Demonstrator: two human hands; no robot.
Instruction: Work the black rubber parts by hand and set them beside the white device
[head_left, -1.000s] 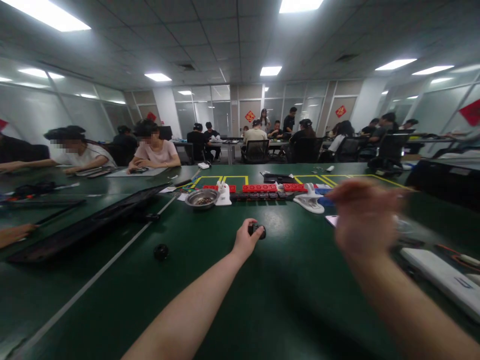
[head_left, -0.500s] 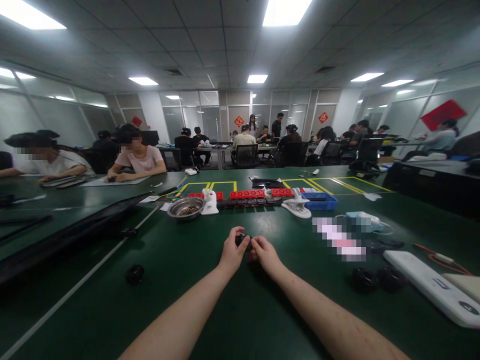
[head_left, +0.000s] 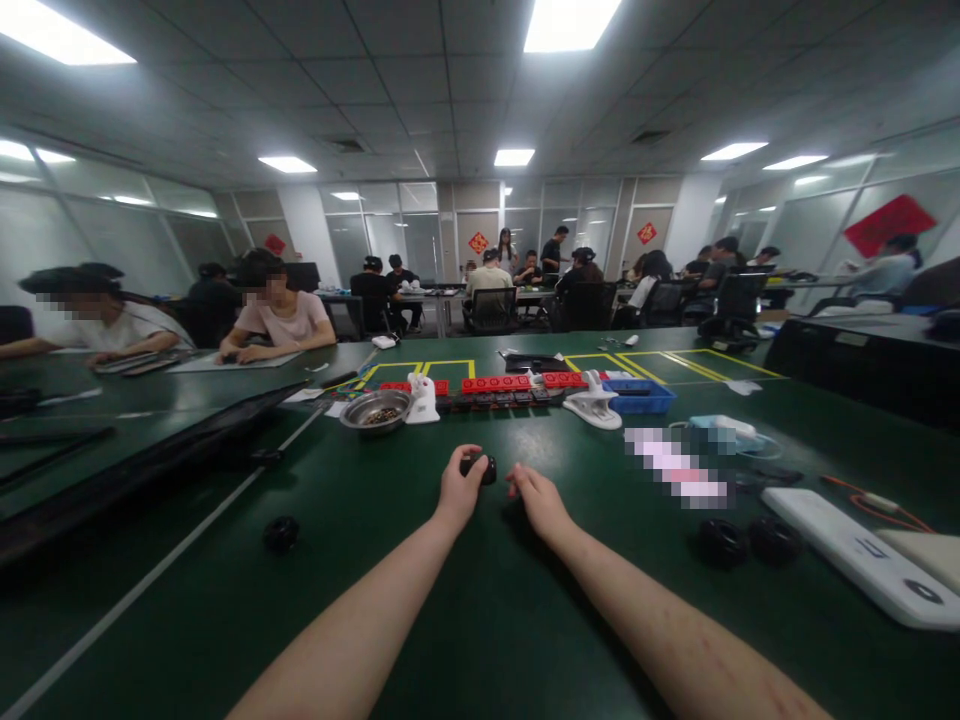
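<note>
My left hand [head_left: 459,490] is closed around a small black rounded piece [head_left: 488,470], above the middle of the green table [head_left: 480,620]. Just right of it, apart from the piece, is my right hand [head_left: 538,500], its fingers curled and thumb and fingertips drawn together; whatever may be between them is too small to make out. A similar black round piece [head_left: 281,533] lies left of my forearms. Two others, a black round piece [head_left: 721,542] and its neighbour [head_left: 775,540], rest to the right.
Beyond my hands stand a metal bowl [head_left: 376,411] of small parts, a white clamp stand [head_left: 424,400], another white stand [head_left: 595,405], a red strip [head_left: 495,384] and a blue tray [head_left: 637,397]. A white device [head_left: 862,558] lies right. People sit around.
My right hand has come away from the black piece and moved slightly right. My left hand keeps hold of the piece. The view has shifted a little.
</note>
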